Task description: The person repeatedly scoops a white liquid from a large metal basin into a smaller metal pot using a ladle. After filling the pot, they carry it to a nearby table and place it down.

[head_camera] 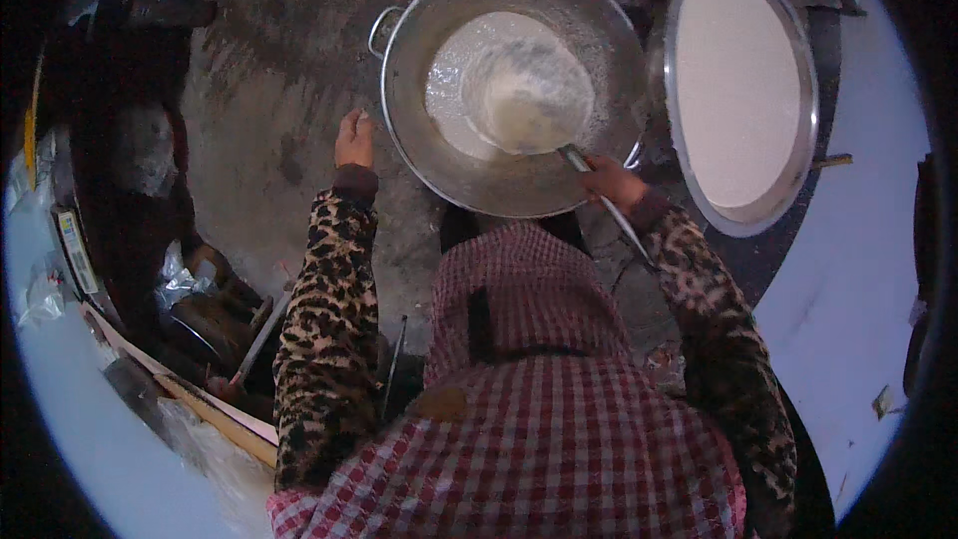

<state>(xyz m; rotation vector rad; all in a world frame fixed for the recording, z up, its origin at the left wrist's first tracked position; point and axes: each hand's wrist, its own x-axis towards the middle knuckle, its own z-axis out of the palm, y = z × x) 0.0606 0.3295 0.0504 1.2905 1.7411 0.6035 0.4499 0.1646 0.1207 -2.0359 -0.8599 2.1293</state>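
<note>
A large metal pot with side handles stands on the floor before me, pale liquid pooled in its bottom. Over that liquid is the round, motion-blurred head of a ladle or strainer; the blur hides which it is. My right hand grips its metal handle above the pot's near right rim. My left hand is held out just left of the pot, apart from its rim, and holds nothing. To the right, a wide metal basin holds a pale, smooth-surfaced mass.
Worn concrete floor spreads left of the pot. At lower left lie a clear plastic bag and a wooden board edge. A pale surface runs along the right. My checked apron reaches close to the pot.
</note>
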